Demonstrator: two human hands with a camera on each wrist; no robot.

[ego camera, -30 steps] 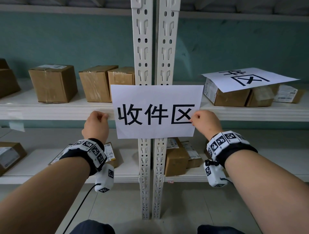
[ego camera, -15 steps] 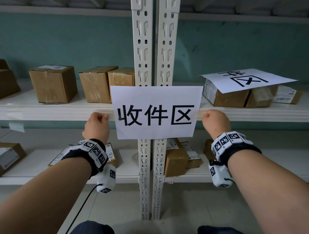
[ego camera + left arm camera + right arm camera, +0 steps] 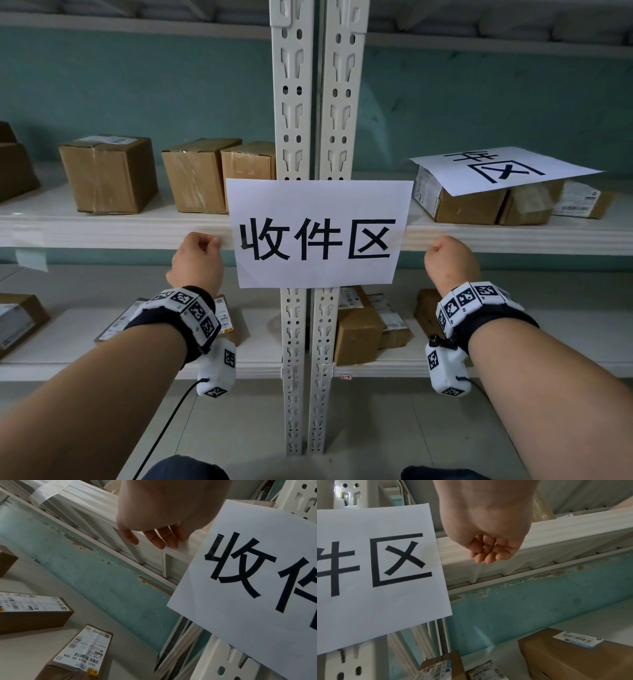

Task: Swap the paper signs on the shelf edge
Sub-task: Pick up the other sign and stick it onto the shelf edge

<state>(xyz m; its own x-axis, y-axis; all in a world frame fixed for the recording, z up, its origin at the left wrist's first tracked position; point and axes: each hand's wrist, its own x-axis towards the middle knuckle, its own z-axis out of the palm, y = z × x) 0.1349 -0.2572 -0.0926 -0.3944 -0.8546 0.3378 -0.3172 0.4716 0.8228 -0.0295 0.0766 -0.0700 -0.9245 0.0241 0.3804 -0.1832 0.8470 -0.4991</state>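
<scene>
A white paper sign (image 3: 318,233) with three black characters hangs on the front edge of the middle shelf (image 3: 113,233), across the two upright posts. My left hand (image 3: 202,250) hovers just left of the sign by the shelf edge; its fingers (image 3: 154,538) are loosely bent and hold nothing. My right hand (image 3: 445,253) is a short gap to the right of the sign, its fingers (image 3: 489,553) loosely curled and empty. A second paper sign (image 3: 503,169) lies flat on top of cardboard boxes at the right of the same shelf.
Two white perforated posts (image 3: 318,102) run up the middle. Brown cardboard boxes (image 3: 109,174) stand on the middle shelf to the left and right (image 3: 472,205). More labelled boxes (image 3: 359,325) lie on the lower shelf. A teal wall is behind.
My right hand has let go of the sign's right edge and moved to the right. The sign stays hanging in place. My left hand has barely moved.
</scene>
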